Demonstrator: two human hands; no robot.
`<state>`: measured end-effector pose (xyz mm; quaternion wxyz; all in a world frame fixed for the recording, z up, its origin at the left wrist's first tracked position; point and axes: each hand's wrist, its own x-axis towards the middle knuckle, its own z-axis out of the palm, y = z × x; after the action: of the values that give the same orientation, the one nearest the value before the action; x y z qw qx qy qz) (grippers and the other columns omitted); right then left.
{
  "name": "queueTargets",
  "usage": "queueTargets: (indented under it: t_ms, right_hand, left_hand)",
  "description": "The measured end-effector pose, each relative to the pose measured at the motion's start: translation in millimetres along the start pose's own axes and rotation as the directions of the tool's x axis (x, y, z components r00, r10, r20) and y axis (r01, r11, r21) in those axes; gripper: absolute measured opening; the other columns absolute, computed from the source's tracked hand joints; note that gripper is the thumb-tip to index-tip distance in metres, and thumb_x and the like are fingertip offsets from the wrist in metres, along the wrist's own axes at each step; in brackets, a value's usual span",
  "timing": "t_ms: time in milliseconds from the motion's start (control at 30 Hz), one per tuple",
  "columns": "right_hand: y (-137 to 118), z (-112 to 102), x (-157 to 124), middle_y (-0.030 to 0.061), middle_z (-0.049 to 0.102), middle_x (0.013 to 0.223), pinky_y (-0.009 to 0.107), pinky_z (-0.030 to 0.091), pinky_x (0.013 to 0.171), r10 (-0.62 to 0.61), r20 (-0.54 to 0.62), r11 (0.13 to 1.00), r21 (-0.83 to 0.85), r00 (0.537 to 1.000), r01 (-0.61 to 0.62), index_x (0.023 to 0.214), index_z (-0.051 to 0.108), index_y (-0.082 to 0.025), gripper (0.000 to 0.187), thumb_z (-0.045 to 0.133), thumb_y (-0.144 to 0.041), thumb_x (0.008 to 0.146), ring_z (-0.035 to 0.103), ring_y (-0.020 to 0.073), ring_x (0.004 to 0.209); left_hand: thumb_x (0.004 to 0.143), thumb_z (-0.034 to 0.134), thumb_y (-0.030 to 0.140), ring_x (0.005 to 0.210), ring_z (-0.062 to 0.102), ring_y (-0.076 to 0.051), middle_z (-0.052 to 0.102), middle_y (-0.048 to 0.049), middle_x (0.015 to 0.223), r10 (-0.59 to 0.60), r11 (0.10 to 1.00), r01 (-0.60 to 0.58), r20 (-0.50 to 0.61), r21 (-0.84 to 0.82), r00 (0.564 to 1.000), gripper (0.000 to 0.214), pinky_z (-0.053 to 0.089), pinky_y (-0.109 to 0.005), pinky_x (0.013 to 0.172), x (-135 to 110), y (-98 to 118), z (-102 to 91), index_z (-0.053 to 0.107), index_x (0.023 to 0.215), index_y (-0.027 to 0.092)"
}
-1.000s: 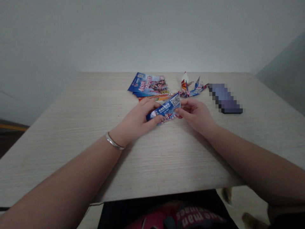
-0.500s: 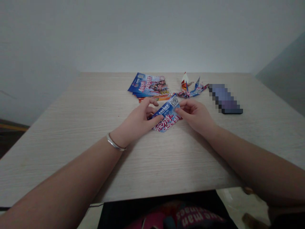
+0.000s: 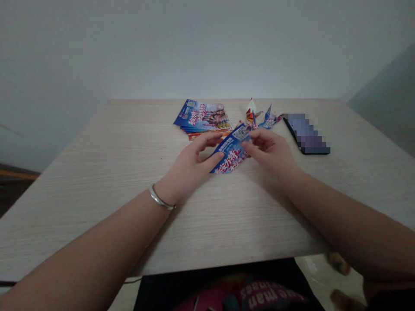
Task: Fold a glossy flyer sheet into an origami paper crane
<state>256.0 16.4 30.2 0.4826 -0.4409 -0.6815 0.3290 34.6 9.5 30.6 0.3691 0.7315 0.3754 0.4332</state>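
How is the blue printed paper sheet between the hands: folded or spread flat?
Partly folded: the blue printed paper sheet bends along a crease, pinched by left hand and right hand.

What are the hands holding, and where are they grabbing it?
Both hold one folded blue paper. The left hand pinches its lower left edge, and the right hand pinches its upper right corner, by the printed square code.

Folded sheet (image 3: 231, 152) between my left hand (image 3: 191, 166) and my right hand (image 3: 270, 151), pinched by both, over middle of tabletop (image 3: 123, 147). Leaflet stack (image 3: 203, 117) just behind my left hand. Folded paper figures (image 3: 259, 119) behind my right hand, right of stack. Phone (image 3: 306, 134) right of figures, flat on tabletop.
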Motion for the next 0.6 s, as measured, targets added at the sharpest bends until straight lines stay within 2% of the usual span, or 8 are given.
queueTargets:
  t_ms: [33, 67, 100, 200, 300, 433, 500, 600]
  right_hand:
    - [0.1, -7.6, 1.8, 0.0023, 0.073, 0.089, 0.033, 0.056, 0.065, -0.115, -0.103, 0.987, -0.121, 0.988, 0.102, 0.093, 0.068, -0.024, 0.015, 0.066, -0.038, 0.088, 0.067, 0.0176, 0.079]
    - [0.3, -15.4, 3.8, 0.0033, 0.074, 0.091, 0.034, 0.056, 0.066, -0.271, -0.186, 0.939, -0.266, 0.944, 0.217, 0.093, 0.069, -0.024, 0.012, 0.066, -0.036, 0.089, 0.068, 0.0190, 0.081]
    - [0.5, -22.6, 5.6, 0.0041, 0.074, 0.093, 0.037, 0.056, 0.072, -0.406, -0.184, 0.859, -0.410, 0.895, 0.306, 0.094, 0.070, -0.025, 0.009, 0.066, -0.032, 0.089, 0.068, 0.0204, 0.085]
    - [0.2, -33.9, 9.4, 0.0041, 0.077, 0.095, 0.044, 0.053, 0.088, -0.608, 0.033, 0.598, -0.638, 0.793, 0.485, 0.091, 0.071, -0.026, 0.006, 0.067, -0.022, 0.089, 0.069, 0.0233, 0.093]
    - [-1.9, -25.8, 8.2, 0.0038, 0.078, 0.101, 0.042, 0.053, 0.087, -0.647, 0.196, 0.473, -0.654, 0.737, 0.590, 0.093, 0.070, -0.025, 0.010, 0.065, -0.018, 0.091, 0.069, 0.0234, 0.097]
    - [-4.6, -6.5, 2.0, 0.0035, 0.077, 0.099, 0.038, 0.054, 0.083, -0.661, 0.274, 0.437, -0.616, 0.698, 0.655, 0.094, 0.070, -0.024, 0.008, 0.066, -0.019, 0.090, 0.069, 0.0219, 0.093]
    - [-4.6, -1.8, -0.1, 0.0032, 0.077, 0.097, 0.037, 0.054, 0.082, -0.653, 0.270, 0.464, -0.595, 0.708, 0.656, 0.095, 0.070, -0.024, 0.007, 0.067, -0.019, 0.090, 0.069, 0.0215, 0.091]
    - [-3.0, -0.7, -0.9, 0.0033, 0.078, 0.093, 0.038, 0.055, 0.084, -0.637, 0.224, 0.547, -0.542, 0.737, 0.638, 0.094, 0.070, -0.024, 0.008, 0.068, -0.018, 0.089, 0.069, 0.0214, 0.089]
  left_hand:
    - [0.090, 0.066, 0.028, 0.122, 0.062, -0.022, 0.063, -0.0114, 0.137, 0.035, 0.999, -0.034, -0.039, 0.036, 0.999, 0.046, 0.052, -0.043, 0.107, -0.3, -2.3, -0.7, 0.056, 0.134, 0.021]
    - [0.090, 0.068, 0.029, 0.123, 0.061, -0.023, 0.062, -0.0119, 0.138, 0.071, 0.995, -0.066, -0.065, 0.079, 0.995, 0.049, 0.051, -0.045, 0.108, -0.5, -4.4, -1.6, 0.055, 0.136, 0.022]
    - [0.089, 0.070, 0.029, 0.123, 0.061, -0.023, 0.060, -0.0121, 0.139, 0.107, 0.988, -0.098, -0.079, 0.119, 0.991, 0.052, 0.050, -0.046, 0.109, -0.5, -6.1, -2.6, 0.054, 0.138, 0.023]
    - [0.088, 0.072, 0.029, 0.115, 0.064, -0.022, 0.062, -0.0108, 0.136, 0.216, 0.954, -0.197, -0.065, 0.225, 0.974, 0.054, 0.053, -0.043, 0.103, -0.1, -6.7, -4.7, 0.052, 0.139, 0.025]
    - [0.087, 0.075, 0.027, 0.107, 0.066, -0.020, 0.068, -0.0081, 0.125, 0.326, 0.891, -0.297, -0.028, 0.342, 0.945, 0.049, 0.055, -0.039, 0.098, 0.8, -0.3, -4.7, 0.058, 0.134, 0.024]
    - [0.091, 0.071, 0.024, 0.103, 0.067, -0.018, 0.073, -0.0054, 0.108, 0.462, 0.772, -0.442, 0.074, 0.457, 0.884, 0.021, 0.055, -0.034, 0.094, 0.8, 10.1, -4.8, 0.069, 0.112, 0.020]
    - [0.093, 0.068, 0.021, 0.096, 0.068, -0.017, 0.074, -0.0046, 0.101, 0.494, 0.735, -0.477, 0.102, 0.481, 0.864, 0.011, 0.056, -0.030, 0.088, 0.2, 12.8, -5.6, 0.070, 0.104, 0.018]
    - [0.094, 0.066, 0.017, 0.092, 0.069, -0.016, 0.074, -0.0047, 0.097, 0.493, 0.726, -0.477, 0.109, 0.496, 0.863, 0.007, 0.056, -0.028, 0.085, -0.8, 13.5, -6.7, 0.071, 0.099, 0.016]
